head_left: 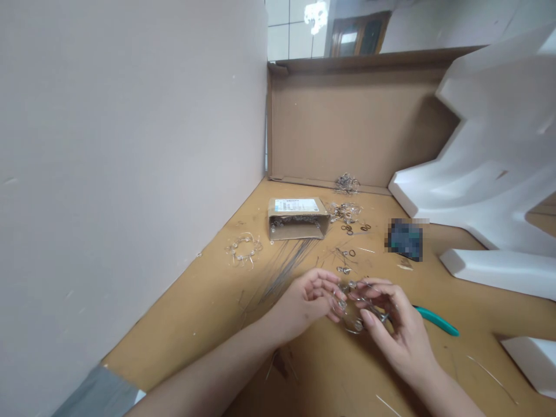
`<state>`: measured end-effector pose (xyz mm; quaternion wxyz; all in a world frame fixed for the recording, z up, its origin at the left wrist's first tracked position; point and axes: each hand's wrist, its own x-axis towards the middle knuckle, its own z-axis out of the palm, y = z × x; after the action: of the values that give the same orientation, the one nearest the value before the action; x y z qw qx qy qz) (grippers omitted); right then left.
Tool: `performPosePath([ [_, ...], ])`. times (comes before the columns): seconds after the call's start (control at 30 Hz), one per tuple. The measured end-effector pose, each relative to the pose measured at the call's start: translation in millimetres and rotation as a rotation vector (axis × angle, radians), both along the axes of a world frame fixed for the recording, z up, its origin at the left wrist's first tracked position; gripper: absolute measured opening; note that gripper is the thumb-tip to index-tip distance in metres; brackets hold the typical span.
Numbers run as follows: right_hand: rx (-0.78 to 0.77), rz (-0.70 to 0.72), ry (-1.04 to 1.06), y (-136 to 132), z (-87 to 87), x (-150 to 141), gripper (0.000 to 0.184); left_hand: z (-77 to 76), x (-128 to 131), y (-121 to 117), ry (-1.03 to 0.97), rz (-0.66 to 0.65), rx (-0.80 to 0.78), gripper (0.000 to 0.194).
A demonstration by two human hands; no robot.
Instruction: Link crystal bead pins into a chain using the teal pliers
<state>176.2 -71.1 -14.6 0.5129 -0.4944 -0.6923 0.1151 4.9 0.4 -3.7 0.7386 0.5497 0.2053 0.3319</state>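
My left hand point(310, 298) and my right hand point(393, 330) meet over the brown table point(208, 313), fingers curled and pinched on a small piece of wire with clear beads point(354, 304) held between them. Both hands grip this same piece, a little above the tabletop. Behind my right hand lies a pair of pliers with a teal handle point(436, 321). A bundle of thin straight wires point(282, 269) lies on the table just beyond my left hand.
A small open cardboard box point(296, 218) lies further back, with loose rings point(350, 229) and bead clusters point(346, 183) around it. A finished bead loop point(244, 249) sits left. A white wall point(130, 145) is left, a cardboard panel point(351, 121) behind, white foam blocks point(490, 185) right.
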Motion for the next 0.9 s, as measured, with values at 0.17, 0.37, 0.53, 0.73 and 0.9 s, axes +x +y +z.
performPosePath([
  [0.17, -0.004, -0.008, 0.027, -0.6, -1.2, 0.4, 0.014, 0.1, 0.5, -1.1, -0.080, -0.022, -0.020, 0.033],
  [0.37, -0.018, -0.029, 0.039, -1.5, -0.4, -0.7, 0.014, 1.6, 0.6, -2.0, -0.093, -0.026, -0.067, 0.035],
  [0.53, -0.011, -0.045, 0.041, -1.0, 0.0, 0.6, 0.014, 7.8, -1.4, -2.9, -0.073, -0.010, -0.082, 0.034],
  [0.73, -0.009, -0.051, 0.037, -1.1, -2.2, 3.7, 0.013, 12.7, -3.4, -1.9, -0.066, 0.015, -0.050, 0.033],
  [0.9, 0.007, -0.055, 0.005, -1.0, -1.4, 2.7, 0.014, 9.6, -3.3, -1.3, -0.045, 0.018, -0.028, 0.030],
])
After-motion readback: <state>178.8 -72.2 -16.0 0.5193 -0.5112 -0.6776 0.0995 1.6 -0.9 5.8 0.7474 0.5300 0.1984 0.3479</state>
